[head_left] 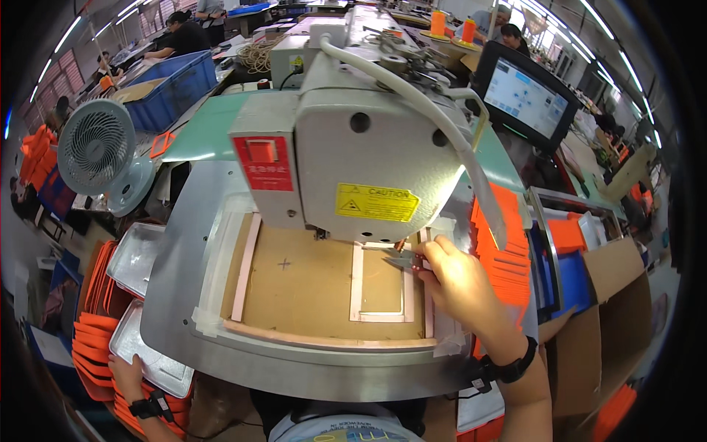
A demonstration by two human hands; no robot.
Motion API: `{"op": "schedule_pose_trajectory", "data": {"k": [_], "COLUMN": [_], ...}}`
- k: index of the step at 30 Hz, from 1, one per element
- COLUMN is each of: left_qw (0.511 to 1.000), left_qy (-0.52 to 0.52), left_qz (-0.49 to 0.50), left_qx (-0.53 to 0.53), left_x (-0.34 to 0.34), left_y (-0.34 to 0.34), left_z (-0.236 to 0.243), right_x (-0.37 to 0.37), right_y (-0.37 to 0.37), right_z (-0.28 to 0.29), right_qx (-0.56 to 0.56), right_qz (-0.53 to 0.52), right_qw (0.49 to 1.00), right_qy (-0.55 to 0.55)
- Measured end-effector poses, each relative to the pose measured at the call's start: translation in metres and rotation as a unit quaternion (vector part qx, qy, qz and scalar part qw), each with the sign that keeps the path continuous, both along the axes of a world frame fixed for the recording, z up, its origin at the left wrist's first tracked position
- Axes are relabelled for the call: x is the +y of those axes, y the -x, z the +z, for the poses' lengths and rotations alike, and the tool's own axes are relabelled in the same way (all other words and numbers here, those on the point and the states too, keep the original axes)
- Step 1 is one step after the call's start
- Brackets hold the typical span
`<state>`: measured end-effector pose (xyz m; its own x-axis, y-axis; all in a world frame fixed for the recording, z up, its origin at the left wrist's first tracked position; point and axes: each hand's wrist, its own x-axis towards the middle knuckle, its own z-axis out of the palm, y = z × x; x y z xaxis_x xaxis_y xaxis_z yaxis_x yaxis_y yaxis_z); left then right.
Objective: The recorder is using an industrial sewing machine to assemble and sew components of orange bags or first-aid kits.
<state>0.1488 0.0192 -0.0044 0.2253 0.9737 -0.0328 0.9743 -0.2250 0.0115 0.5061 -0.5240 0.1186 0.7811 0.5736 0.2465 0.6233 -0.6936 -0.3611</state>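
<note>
My right hand (453,276) is closed around a pair of small pointed snips (401,259), their tips beneath the sewing machine head (368,155). The tips lie over a small pale-edged frame (357,295) on the brown template board (302,287). Low on the left, my left hand (127,374) rests with fingers apart at the edge of a shallow metal tray (158,361). Stacked orange pieces (94,346) lie beside that hand. What is under its palm is hidden.
The machine head overhangs the board. A second metal tray (138,254) and a grey fan (97,146) stand left. Right are stacked orange pieces (501,247), a monitor (526,96) and an open cardboard box (589,353). Other people sit farther back.
</note>
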Motion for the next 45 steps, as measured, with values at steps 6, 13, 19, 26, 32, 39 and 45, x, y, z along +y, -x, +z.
{"op": "schedule_pose_trajectory", "data": {"k": [6,13,19,26,32,39,45], "left_qw": [0.986,0.972,0.854,0.576,0.478,0.479,0.458], "left_qy": [-0.024,-0.088,-0.044,0.066,0.026,0.107,0.072], "left_qz": [-0.151,-0.216,-0.33,-0.793,-0.872,-0.86,-0.877], "left_qx": [0.072,-0.027,-0.399,-0.185,-0.103,-0.138,-0.123], "left_x": [0.005,-0.009,-0.144,-0.306,-0.3,-0.295,-0.301], "left_y": [0.009,-0.003,-0.097,-0.255,-0.292,-0.298,-0.303], "left_z": [-0.016,0.007,0.102,0.133,0.124,0.115,0.109], "right_x": [0.001,-0.005,0.003,-0.016,-0.022,-0.024,-0.024], "right_y": [-0.01,0.002,0.016,0.006,0.001,0.0,-0.003], "right_z": [-0.005,-0.002,0.002,-0.003,-0.002,0.0,0.003], "right_qx": [-0.015,0.048,0.117,0.092,0.068,0.078,0.099], "right_qz": [0.015,0.047,0.089,0.04,0.016,-0.001,-0.003], "right_qw": [0.999,0.997,0.989,0.993,0.993,0.993,0.992], "right_qy": [-0.025,-0.039,-0.019,-0.056,-0.098,-0.093,-0.078]}}
